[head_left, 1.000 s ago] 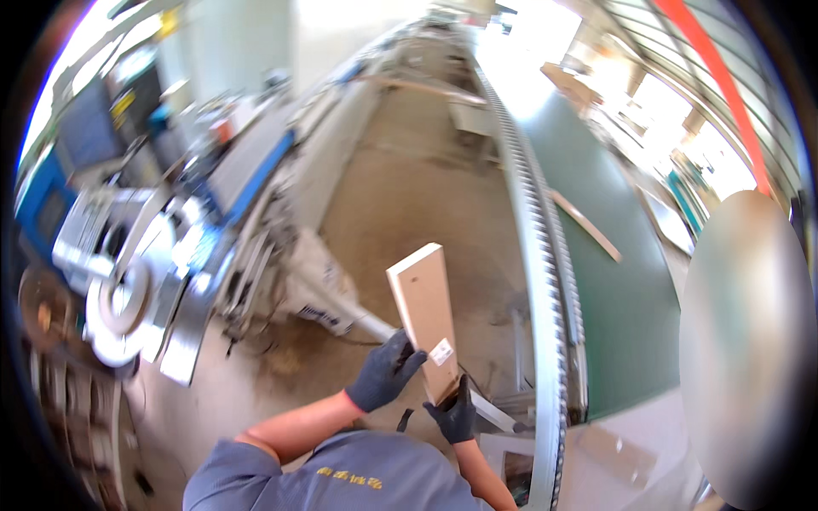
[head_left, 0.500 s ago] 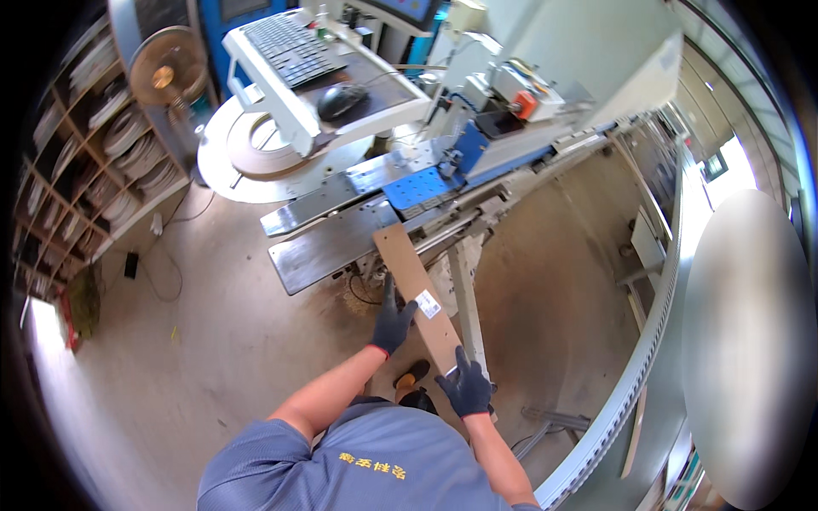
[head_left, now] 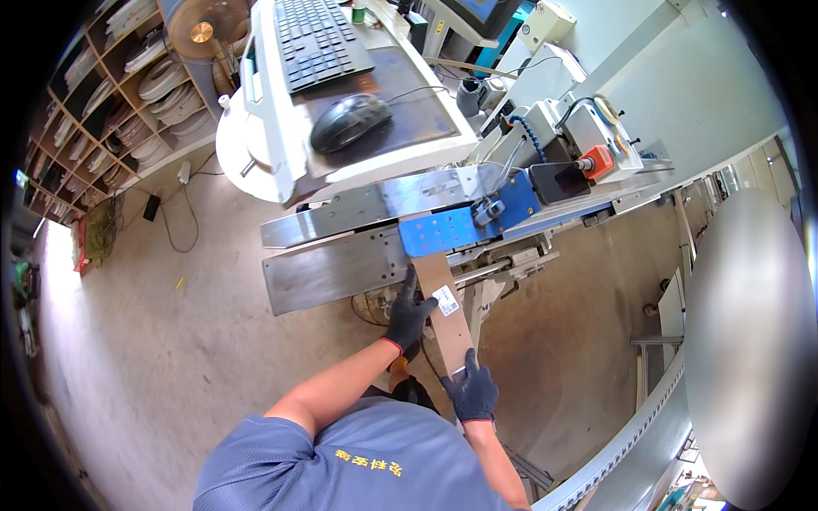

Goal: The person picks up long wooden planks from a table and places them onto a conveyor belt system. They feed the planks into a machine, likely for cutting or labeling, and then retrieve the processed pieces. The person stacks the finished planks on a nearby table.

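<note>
A long, narrow brown board (head_left: 450, 328) with a white label lies between my hands, its far end under the perforated blue plate (head_left: 439, 232) of a machine. My left hand (head_left: 409, 313), in a dark glove, grips the board's left edge about midway, with the index finger stretched along it toward the machine. At the near end, my right hand (head_left: 473, 390), also gloved, is closed on the board's end. Left of the board's far end is a flat metal plate (head_left: 328, 268) of the machine table. The undersides of both hands are hidden.
A white stand holds a keyboard (head_left: 319, 43) and a black mouse (head_left: 351, 123) beyond the metal plates. An orange-red knob (head_left: 596, 162) sits on the machine at right. A curved conveyor edge (head_left: 630, 434) runs along my right. Shelves (head_left: 128, 94) stand at far left.
The board has moved forward and slightly right. Its far end, bare before, is now beneath the blue plate, and both hands have gone along with it. My view has moved closer to the machine.
</note>
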### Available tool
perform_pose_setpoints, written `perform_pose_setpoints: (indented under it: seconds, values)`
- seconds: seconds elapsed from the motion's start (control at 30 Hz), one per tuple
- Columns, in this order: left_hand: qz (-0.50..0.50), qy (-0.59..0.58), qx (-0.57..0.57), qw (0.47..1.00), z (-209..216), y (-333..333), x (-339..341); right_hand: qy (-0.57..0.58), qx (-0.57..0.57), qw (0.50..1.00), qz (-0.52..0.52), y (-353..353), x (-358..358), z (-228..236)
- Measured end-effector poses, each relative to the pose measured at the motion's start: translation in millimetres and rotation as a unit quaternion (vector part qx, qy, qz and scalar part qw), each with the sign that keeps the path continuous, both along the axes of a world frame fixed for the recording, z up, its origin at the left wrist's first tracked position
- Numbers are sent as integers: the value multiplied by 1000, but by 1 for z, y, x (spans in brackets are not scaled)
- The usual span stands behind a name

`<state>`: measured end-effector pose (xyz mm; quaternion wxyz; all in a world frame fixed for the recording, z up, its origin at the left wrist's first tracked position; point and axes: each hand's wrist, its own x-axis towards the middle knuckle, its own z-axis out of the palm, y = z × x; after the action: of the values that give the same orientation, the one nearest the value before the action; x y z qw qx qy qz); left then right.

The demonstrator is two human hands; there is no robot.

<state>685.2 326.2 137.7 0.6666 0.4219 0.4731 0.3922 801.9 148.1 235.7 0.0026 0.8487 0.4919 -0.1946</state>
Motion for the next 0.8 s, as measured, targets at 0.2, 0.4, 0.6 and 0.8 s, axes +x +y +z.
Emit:
perform_pose_setpoints:
  seconds: [0.2, 0.4, 0.6, 0.8]
  values:
    - [-18, 19, 31, 999, -2, 13, 74, 14, -15, 999, -35, 10, 74, -3]
    - [-42, -78, -59, 994, -2, 19, 135, -15, -24, 999, -38, 23, 132, 2]
    - [-66, -114, -12, 991, -4, 34, 191, -8, 75, 997, -17, 9, 190, -18]
    - [-248, -111, 26, 962, -4, 46, 182, -29, 210, 954, -212, -30, 165, -87]
